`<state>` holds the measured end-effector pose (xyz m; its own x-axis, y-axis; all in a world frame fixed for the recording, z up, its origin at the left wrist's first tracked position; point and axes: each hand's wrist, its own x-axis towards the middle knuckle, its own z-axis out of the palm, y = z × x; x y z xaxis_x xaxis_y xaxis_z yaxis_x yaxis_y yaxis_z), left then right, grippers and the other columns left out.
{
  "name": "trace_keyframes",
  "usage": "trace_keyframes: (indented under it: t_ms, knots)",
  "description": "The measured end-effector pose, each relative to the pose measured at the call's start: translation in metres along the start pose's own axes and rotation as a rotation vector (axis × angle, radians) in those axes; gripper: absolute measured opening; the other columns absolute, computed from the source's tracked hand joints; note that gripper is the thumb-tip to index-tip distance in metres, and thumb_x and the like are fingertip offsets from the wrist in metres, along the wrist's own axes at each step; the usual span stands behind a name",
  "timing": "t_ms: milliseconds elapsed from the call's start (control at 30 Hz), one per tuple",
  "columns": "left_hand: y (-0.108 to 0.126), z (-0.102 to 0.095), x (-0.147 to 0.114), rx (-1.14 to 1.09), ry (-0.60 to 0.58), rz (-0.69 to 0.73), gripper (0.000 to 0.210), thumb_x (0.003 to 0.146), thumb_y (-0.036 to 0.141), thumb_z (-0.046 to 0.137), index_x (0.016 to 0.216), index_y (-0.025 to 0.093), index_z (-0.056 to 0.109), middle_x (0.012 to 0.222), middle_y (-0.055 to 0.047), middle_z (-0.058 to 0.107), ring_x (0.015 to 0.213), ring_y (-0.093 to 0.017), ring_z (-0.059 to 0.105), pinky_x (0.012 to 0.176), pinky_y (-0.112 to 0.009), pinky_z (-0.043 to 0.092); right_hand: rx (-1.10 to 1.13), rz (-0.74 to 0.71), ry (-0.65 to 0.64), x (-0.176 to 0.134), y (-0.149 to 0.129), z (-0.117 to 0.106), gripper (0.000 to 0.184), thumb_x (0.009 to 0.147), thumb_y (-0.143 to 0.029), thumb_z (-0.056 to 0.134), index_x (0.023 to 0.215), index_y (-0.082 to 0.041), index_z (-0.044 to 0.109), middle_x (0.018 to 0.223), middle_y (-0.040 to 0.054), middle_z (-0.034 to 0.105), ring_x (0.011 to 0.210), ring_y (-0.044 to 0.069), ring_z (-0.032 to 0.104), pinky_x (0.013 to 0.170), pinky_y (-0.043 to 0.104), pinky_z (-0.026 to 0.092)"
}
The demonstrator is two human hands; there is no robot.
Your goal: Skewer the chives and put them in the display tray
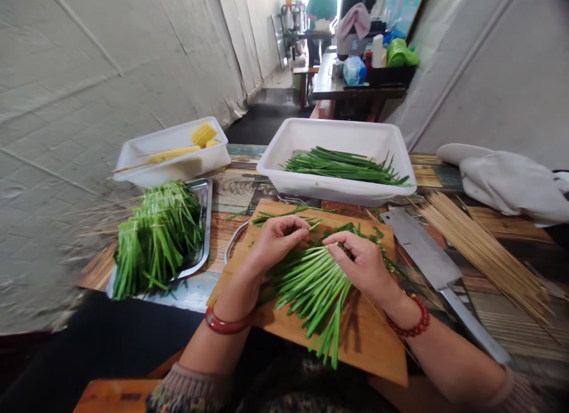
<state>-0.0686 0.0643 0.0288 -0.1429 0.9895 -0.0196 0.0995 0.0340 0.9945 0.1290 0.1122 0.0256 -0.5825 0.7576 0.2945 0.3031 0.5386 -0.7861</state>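
Garlic chives (317, 279) spread in a fan across the wooden cutting board (373, 348), their pale cut ends pointing towards me. At the upper end of the fan, my right hand (362, 262) is closed in a pinch on the chives. My left hand (282, 241) is closed too, thumb and fingertips together, with a short chive stalk showing at the tips. The fingers hide whether a skewer runs through the fan. Loose chive bits lie along the board's far side. Right of the board rests a cleaver (422, 247), its handle towards me.
A white bin (338, 191) of chives stands behind the board. Skewered chives (155, 235) are piled on a metal tray (204, 223) at left, near a white bin (178, 170) with corn (173, 154). Bamboo skewers (484, 253) and a white cloth (511, 182) lie right.
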Motion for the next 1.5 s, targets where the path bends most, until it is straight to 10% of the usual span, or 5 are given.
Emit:
trace_keyframes:
  t_ms: [1500]
  knots:
    - [0.002,0.018,-0.004,0.013,-0.047,0.056,0.018,0.078,0.03,0.066,0.071,0.013,0.066,0.066,0.0,0.058,0.062,-0.01,0.048,0.057,-0.021,0.037,-0.025,0.04,0.031,0.0,0.0,0.0,0.02,0.091,-0.029,0.054,0.093,-0.022,0.072,0.081,0.0028,0.077,0.068,0.017,0.07,0.065,0.028,0.053]
